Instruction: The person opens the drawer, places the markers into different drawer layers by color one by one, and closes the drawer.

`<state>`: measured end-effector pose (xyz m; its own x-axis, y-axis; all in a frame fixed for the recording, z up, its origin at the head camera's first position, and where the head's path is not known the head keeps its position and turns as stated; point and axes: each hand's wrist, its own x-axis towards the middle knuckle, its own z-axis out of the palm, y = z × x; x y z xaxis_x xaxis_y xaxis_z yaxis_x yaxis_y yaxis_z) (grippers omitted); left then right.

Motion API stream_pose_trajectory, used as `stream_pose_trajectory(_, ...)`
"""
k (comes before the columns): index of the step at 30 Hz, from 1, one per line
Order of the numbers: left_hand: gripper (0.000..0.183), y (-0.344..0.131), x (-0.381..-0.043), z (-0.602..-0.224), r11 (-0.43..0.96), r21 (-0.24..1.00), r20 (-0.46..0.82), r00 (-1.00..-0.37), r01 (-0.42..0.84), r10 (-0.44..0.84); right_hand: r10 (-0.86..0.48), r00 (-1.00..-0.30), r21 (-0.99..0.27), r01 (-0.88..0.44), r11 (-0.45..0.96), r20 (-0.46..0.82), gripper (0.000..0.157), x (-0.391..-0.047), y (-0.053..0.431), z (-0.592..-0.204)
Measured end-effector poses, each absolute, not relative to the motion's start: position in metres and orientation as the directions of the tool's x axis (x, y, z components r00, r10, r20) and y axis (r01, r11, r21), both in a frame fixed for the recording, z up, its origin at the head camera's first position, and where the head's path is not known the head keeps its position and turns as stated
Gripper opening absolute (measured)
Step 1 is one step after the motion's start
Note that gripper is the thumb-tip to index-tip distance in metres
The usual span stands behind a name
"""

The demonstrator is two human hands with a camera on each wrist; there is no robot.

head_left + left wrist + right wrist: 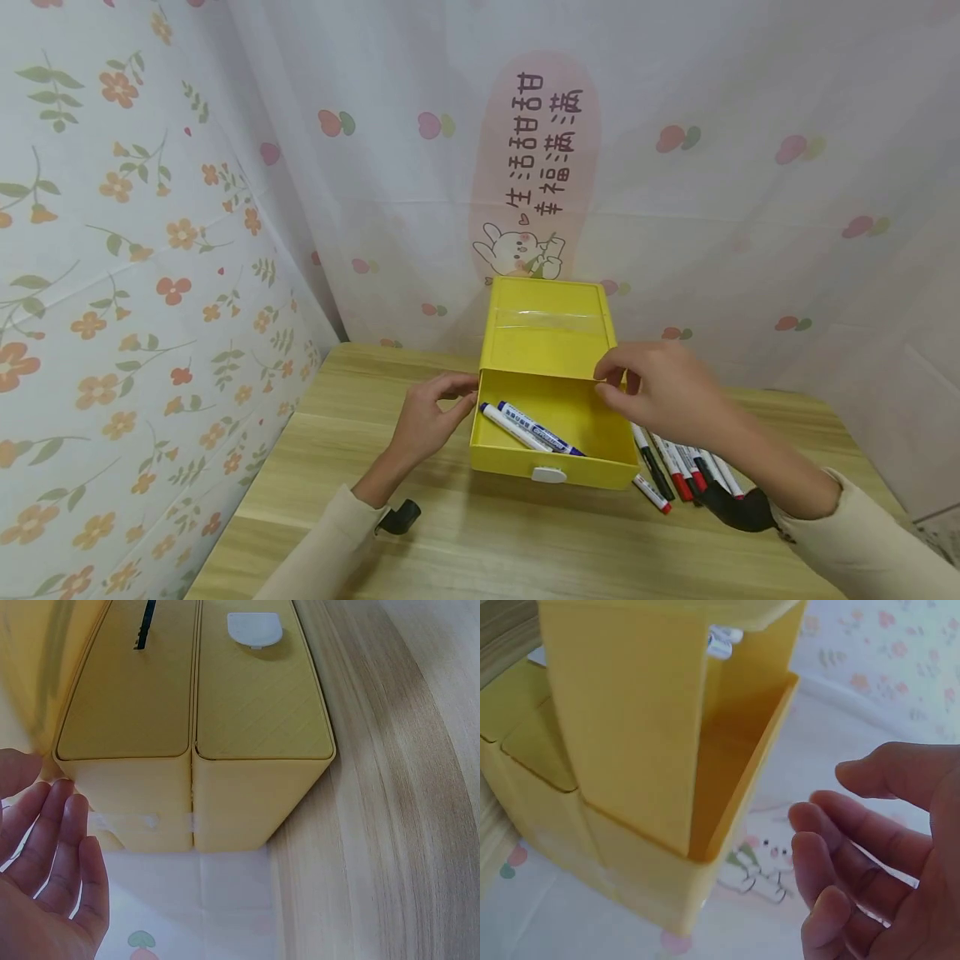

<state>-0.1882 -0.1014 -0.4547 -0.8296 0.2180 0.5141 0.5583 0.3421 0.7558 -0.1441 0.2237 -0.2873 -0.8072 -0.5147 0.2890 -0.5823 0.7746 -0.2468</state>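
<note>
A yellow drawer box [551, 325] stands against the curtain, its top drawer [592, 473] pulled out towards me. Inside the drawer lie two whiteboard markers with blue caps, one whiter marker [513, 427] beside a blue-lettered marker [543, 430]. My left hand [427, 417] is at the left side of the box with fingers loosely bent. Its fingertips are by the box edge in the left wrist view; I cannot tell if they touch. At the drawer's right side hovers my right hand [667, 392], its thumb and fingers apart with nothing between them.
Several loose markers [678, 462] with black and red caps lie on the wooden table [555, 542] right of the box, partly under my right arm. One red-capped marker [652, 494] lies nearer. A floral curtain [135, 333] hangs on the left.
</note>
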Motion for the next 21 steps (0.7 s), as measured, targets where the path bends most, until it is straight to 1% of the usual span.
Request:
stream_pose_trajectory(5, 0.024, -0.102, -0.189, -0.457, 0.344, 0.749, 0.524, -0.824, 0.566, 0.216, -0.492, -0.805, -0.266, -0.58, 0.77, 0.331, 0.005, -0.14, 0.241, -0.293)
stream_pose_trajectory(13, 0.025, -0.102, -0.187, -0.456, 0.349, 0.753, 0.514, -0.83, 0.558, 0.217, -0.472, -0.789, -0.309, -0.597, 0.74, 0.394, 0.012, -0.128, 0.257, -0.308)
stream_pose_trajectory(21, 0.025, -0.101, -0.186, -0.455, 0.339, 0.748, 0.531, -0.82, 0.571, 0.211, -0.462, -0.767, -0.381, -0.63, 0.677, 0.445, 0.029, -0.11, 0.267, -0.332)
